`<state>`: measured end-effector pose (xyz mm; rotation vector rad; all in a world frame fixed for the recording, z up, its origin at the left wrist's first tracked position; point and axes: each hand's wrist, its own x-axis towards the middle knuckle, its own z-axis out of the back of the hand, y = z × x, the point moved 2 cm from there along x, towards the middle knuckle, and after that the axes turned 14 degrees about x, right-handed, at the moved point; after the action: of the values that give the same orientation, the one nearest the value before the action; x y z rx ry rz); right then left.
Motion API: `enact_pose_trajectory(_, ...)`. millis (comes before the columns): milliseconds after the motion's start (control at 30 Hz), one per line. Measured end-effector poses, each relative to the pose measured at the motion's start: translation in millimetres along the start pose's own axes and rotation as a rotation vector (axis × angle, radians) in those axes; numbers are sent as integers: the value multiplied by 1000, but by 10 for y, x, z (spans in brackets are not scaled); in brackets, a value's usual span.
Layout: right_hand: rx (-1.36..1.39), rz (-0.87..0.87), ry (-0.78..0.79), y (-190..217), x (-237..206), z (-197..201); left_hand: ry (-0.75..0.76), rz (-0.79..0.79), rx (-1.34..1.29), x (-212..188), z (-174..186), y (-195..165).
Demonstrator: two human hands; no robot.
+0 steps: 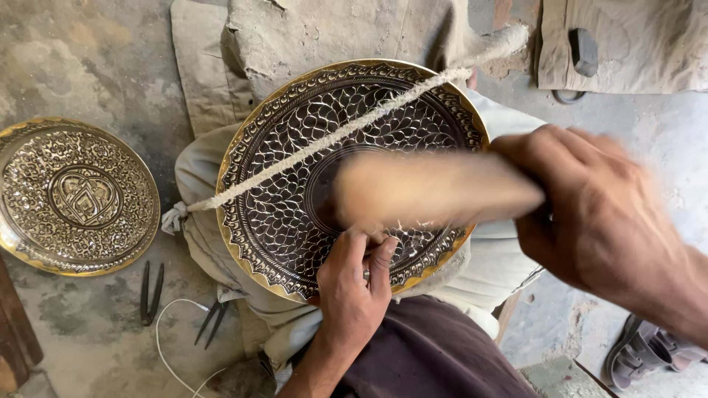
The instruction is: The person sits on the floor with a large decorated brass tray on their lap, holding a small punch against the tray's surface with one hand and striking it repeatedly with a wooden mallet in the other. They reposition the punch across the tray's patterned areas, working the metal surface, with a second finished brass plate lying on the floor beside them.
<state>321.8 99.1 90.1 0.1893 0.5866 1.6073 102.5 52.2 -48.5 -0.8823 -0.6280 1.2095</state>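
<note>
A large round engraved brass plate with a dark scale pattern rests on my lap. A twisted pale rope runs tight across its face from lower left to upper right. My left hand pinches a small metal tool against the plate's near rim, fingers closed around it. My right hand grips a wooden mallet, which is blurred with motion above the plate's centre.
A second engraved brass plate lies on the concrete floor at left. Dark metal tools and a white cord lie below it. Worn cloth covers the far side. A sandal sits at lower right.
</note>
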Motion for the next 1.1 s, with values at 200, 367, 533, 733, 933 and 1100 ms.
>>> enact_pose_trajectory(200,84,-201,97,-67,12,-43,-33,-35,-46,-11,21,-6)
enact_pose_trajectory(367,-41,-358,168,-101,23,-34,32,20,-31,5,22,1)
enact_pose_trajectory(533,-225,-151,125,-15,19,-32,-27,-9,12,39,63,-32)
enact_pose_trajectory(733,-392,-104,174,-8,-28,-26,73,120,30,58,29,0)
enact_pose_trajectory(933,-323,-49,166,-56,-8,-20,23,51,32,26,11,11)
enact_pose_trajectory(1100,-298,-304,326,-123,-41,-89,26,66,-22,17,8,17)
